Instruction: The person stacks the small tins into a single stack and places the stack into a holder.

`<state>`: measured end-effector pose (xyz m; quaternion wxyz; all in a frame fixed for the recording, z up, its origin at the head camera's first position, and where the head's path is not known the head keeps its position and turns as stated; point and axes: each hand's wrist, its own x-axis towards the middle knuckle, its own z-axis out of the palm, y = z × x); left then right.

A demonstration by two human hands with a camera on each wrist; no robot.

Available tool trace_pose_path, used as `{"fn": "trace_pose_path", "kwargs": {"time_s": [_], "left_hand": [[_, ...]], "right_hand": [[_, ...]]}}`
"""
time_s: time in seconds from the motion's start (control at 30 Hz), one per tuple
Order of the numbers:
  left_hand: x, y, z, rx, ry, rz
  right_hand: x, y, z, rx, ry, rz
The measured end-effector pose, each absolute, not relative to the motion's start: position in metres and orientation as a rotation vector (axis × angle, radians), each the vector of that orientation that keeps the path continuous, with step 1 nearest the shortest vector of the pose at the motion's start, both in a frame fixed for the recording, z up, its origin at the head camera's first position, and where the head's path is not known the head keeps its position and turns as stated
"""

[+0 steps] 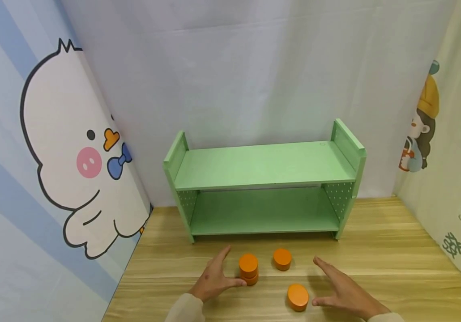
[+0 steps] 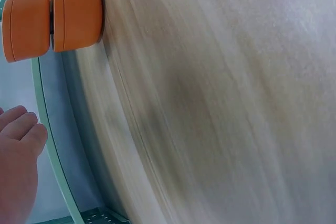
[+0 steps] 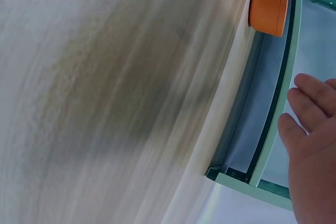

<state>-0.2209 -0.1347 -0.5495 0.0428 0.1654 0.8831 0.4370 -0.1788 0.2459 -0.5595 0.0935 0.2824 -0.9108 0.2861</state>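
Two round orange containers are stacked, the upper container (image 1: 248,264) sitting on the lower container (image 1: 249,280). My left hand (image 1: 214,278) is just left of this stack, fingers extended, thumb close to its side; whether the thumb touches cannot be told. To the right of the stack, a third orange container (image 1: 282,259) stands farther back, and a fourth-placed front container (image 1: 297,297) lies nearer me. My right hand (image 1: 345,290) hovers right of that front one, fingers spread and holding nothing. In the left wrist view the stacked pair (image 2: 79,18) shows sideways, apart from the left fingers (image 2: 21,129).
A light green two-tier shelf (image 1: 264,165) stands behind the containers on the wooden table (image 1: 379,237). Its lower board (image 1: 264,210) and perforated sides are visible. Grey cloth (image 1: 254,76) hangs behind, with printed cloth panels at left (image 1: 53,134) and right (image 1: 448,192).
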Motion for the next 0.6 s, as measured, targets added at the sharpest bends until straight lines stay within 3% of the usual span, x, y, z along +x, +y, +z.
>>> {"fn": "trace_pose_path", "kwargs": {"time_s": [0.6], "left_hand": [[-0.223,-0.131,-0.566,0.530,2.575,1.612]], "right_hand": [[-0.184,0.244,-0.570,0.993,-2.663,1.009]]}}
